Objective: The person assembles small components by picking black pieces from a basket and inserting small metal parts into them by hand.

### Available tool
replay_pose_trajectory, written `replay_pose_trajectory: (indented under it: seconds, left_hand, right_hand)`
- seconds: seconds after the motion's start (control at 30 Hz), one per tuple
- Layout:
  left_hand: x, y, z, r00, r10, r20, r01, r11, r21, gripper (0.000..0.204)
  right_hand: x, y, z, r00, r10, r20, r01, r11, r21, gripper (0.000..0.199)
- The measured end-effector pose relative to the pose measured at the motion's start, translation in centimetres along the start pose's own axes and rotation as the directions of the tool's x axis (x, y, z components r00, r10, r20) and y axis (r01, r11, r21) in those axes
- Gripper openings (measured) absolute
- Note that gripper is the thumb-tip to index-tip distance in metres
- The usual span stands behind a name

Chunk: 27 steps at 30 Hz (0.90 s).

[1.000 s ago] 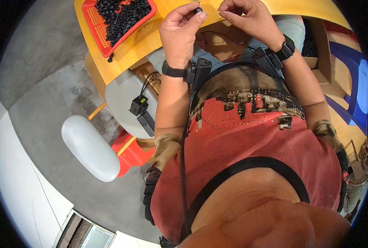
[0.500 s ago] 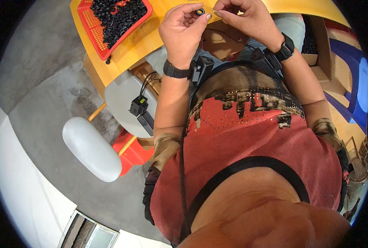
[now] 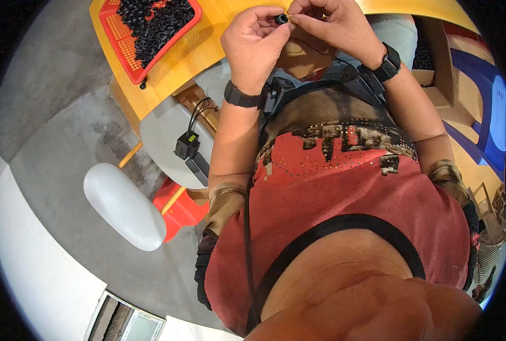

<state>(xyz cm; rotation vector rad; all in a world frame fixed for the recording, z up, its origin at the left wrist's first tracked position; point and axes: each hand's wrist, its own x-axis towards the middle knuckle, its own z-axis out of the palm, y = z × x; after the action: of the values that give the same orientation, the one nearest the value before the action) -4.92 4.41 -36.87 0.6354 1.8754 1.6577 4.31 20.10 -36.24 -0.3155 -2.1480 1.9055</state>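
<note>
Over the near edge of the yellow table (image 3: 205,45), my two hands meet at the fingertips. Between thumb and fingers, my left hand (image 3: 255,52) pinches a small black round part (image 3: 281,19). My right hand (image 3: 344,29) is closed in a pinch on a tiny brass-coloured piece (image 3: 290,16), right against the black part. Fingertips partly hide both pieces, so whether one sits inside the other cannot be told.
Left on the table, a red plastic basket (image 3: 116,46) holds many small black parts (image 3: 145,35). A loose black piece (image 3: 143,86) lies by its corner. A chair with a pale seat (image 3: 161,126) carries a small black device (image 3: 188,146). A cardboard box (image 3: 445,68) and blue chair (image 3: 498,108) stand right.
My hands have come together, bringing the black part up to the brass-coloured piece. The black part has turned, and its opening no longer faces up. The whole view has shifted slightly.
</note>
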Motion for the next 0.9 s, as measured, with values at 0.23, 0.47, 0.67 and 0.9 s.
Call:
replay_pose_trajectory:
  seconds: [0.23,0.47,0.67,0.9]
  left_hand:
    - [0.2,-0.7,-0.4,0.996,0.09,-0.014,-0.09,0.996,-0.006,0.017]
    - [0.1,-0.5,-0.9,0.98,0.196,0.024,-0.197,0.965,0.175,0.023]
    - [-0.3,0.4,-0.3,0.99,0.139,0.02,-0.14,0.983,0.116,0.028]
    - [-1.1,-0.4,-0.6,0.995,-0.035,0.095,0.045,0.993,-0.108,0.031]
  right_hand:
    - [0.5,0.7,0.2,1.0,0.005,0.021,-0.005,1.0,-0.017,0.005]
    - [0.3,0.8,-0.1,0.999,0.05,0.022,-0.049,0.998,-0.028,0.005]
    - [-0.2,0.7,-0.3,0.998,0.055,-0.003,-0.055,0.997,-0.058,0.006]
    - [-0.4,0.7,-0.6,0.999,0.04,-0.003,-0.04,0.998,-0.045,0.007]
